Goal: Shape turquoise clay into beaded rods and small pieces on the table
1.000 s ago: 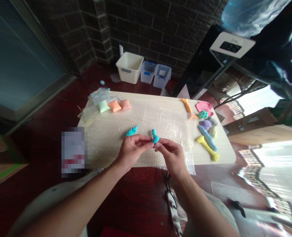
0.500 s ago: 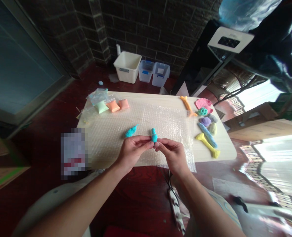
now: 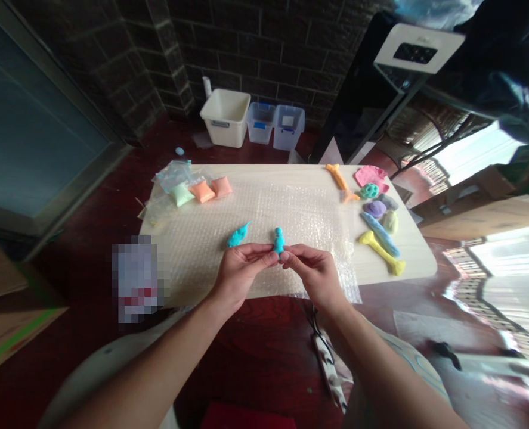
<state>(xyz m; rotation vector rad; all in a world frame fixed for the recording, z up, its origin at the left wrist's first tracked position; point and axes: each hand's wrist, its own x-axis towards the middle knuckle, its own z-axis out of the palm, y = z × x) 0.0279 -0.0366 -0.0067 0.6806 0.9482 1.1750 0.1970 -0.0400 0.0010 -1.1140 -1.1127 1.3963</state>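
Observation:
Both my hands pinch one small teal clay piece (image 3: 278, 239) that stands upright between my fingertips, above the near edge of the table. My left hand (image 3: 241, 268) grips it from the left, fingers curled. My right hand (image 3: 311, 271) grips it from the right, fingers pressed together. A second teal clay piece (image 3: 238, 235) lies on the bubble wrap sheet (image 3: 291, 211), just left of my left hand's fingertips.
The pale table (image 3: 418, 247) bears packets of green and orange clay (image 3: 200, 190) at the back left and several coloured clay shapes (image 3: 378, 217) along the right side. White and clear bins (image 3: 250, 122) stand on the floor by the brick wall. A cardboard box (image 3: 5, 310) sits at left.
The teal piece has been turned a little more upright between my fingers. The view has shifted slightly; my hands stay in about the same place.

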